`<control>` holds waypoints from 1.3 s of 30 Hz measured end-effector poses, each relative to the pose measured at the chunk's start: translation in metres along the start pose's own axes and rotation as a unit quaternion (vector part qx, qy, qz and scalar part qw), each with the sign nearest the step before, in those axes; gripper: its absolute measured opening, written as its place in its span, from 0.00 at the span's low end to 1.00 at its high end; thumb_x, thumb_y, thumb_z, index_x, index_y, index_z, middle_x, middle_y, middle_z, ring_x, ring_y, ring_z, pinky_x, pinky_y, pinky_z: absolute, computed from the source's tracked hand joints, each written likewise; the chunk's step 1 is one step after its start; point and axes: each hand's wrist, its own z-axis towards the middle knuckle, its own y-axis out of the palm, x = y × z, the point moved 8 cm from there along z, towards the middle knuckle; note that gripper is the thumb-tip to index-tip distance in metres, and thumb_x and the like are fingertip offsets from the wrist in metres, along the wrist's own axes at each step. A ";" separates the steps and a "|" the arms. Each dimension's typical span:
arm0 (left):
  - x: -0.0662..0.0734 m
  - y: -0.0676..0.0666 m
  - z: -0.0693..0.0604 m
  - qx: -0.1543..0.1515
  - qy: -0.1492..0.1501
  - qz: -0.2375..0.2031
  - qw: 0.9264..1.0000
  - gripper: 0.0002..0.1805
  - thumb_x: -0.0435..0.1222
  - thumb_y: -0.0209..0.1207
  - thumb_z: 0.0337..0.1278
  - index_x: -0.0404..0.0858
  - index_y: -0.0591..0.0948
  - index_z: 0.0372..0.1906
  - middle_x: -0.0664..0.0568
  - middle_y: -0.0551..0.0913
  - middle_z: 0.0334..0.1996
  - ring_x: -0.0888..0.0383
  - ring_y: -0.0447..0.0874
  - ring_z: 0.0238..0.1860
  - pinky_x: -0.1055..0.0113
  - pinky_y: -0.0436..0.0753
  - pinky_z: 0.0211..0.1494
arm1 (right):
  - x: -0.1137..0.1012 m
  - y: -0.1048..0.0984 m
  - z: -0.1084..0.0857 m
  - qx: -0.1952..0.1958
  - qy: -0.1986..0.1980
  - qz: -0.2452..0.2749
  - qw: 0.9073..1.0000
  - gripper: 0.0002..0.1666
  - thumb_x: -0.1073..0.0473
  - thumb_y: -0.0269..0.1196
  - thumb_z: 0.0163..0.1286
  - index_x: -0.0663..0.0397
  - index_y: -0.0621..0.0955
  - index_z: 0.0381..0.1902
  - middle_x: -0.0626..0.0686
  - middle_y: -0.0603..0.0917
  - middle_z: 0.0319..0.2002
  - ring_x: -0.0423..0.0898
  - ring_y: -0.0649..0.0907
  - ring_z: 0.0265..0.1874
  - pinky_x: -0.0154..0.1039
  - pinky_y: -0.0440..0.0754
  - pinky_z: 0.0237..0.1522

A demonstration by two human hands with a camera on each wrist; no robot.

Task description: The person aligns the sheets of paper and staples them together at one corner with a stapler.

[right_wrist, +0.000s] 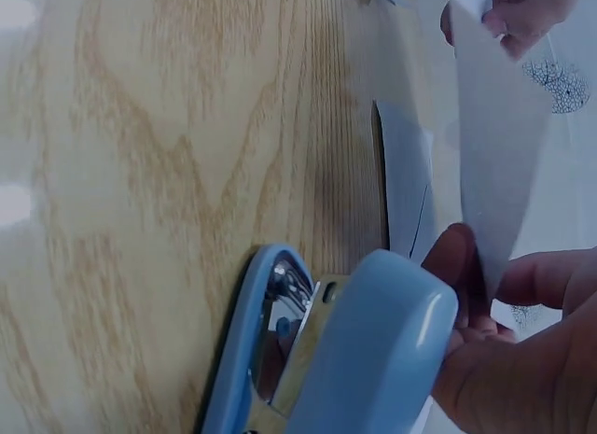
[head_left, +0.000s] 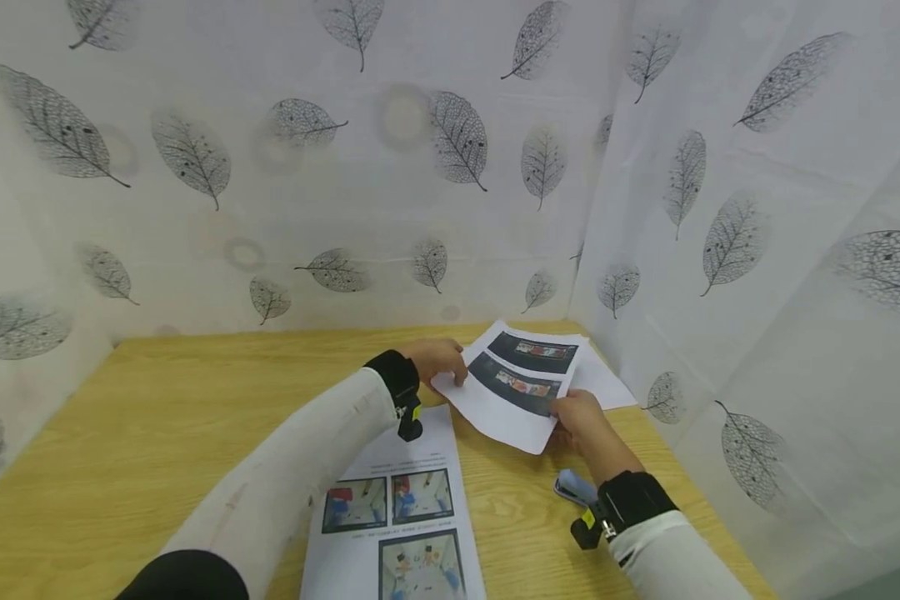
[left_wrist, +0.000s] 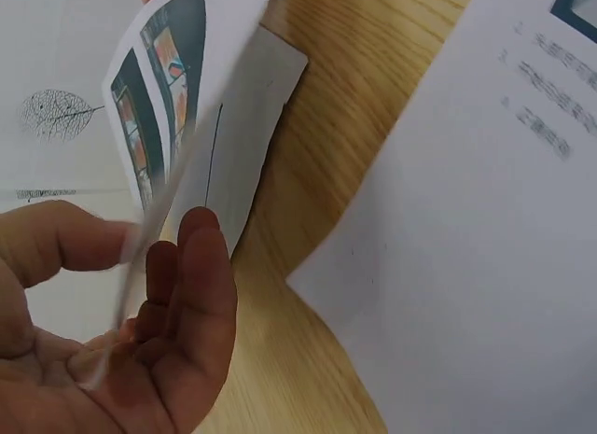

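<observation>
Between left hand (head_left: 437, 360) and right hand (head_left: 583, 418): printed sheet (head_left: 516, 387), edges pinched.

On the table (head_left: 195, 417), a stapler (head_left: 574, 487) lies near the right edge, a page (head_left: 390, 533) lies to its left, and more paper (head_left: 603, 383) rests by the far right corner, behind the stapler and partly beneath a raised sheet (head_left: 521, 387).

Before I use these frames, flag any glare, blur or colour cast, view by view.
Right wrist: bluish cast, two bright glare patches on the table, a highlight on the stapler; left wrist: the lying sheet shows smeared text, and the held sheet looks blurred near the left hand; head: light fairly even, no strong glare.
</observation>
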 end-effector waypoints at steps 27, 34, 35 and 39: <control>-0.037 -0.068 -0.109 0.036 0.052 -0.057 0.996 0.23 0.30 0.57 0.68 0.32 0.72 0.66 0.40 0.82 0.54 0.46 0.87 0.48 0.50 0.88 0.46 | -0.053 0.062 -0.047 -0.067 -0.121 -0.103 0.985 0.29 0.59 0.57 0.74 0.65 0.68 0.68 0.65 0.80 0.54 0.51 0.85 0.40 0.43 0.87 0.38; -0.058 -0.077 -0.158 0.054 0.077 -0.074 0.993 0.24 0.29 0.57 0.69 0.30 0.71 0.67 0.38 0.80 0.57 0.46 0.86 0.51 0.51 0.88 0.46 | -0.059 0.083 -0.072 -0.081 -0.141 -0.137 0.977 0.23 0.58 0.60 0.73 0.63 0.74 0.62 0.61 0.84 0.45 0.49 0.87 0.33 0.43 0.87 0.30; -0.061 -0.078 -0.165 0.057 0.078 -0.077 0.992 0.24 0.29 0.58 0.69 0.30 0.71 0.67 0.38 0.80 0.57 0.46 0.85 0.51 0.51 0.88 0.46 | -0.059 0.086 -0.076 -0.084 -0.144 -0.143 0.976 0.22 0.59 0.60 0.73 0.63 0.75 0.60 0.60 0.85 0.43 0.49 0.87 0.31 0.42 0.87 0.29; -0.075 -0.075 -0.192 0.062 0.081 -0.087 0.991 0.25 0.30 0.60 0.67 0.31 0.71 0.67 0.39 0.81 0.55 0.47 0.86 0.48 0.51 0.89 0.44 | -0.056 0.095 -0.090 -0.089 -0.149 -0.171 0.970 0.18 0.59 0.61 0.71 0.64 0.77 0.54 0.59 0.86 0.36 0.48 0.87 0.25 0.41 0.86 0.24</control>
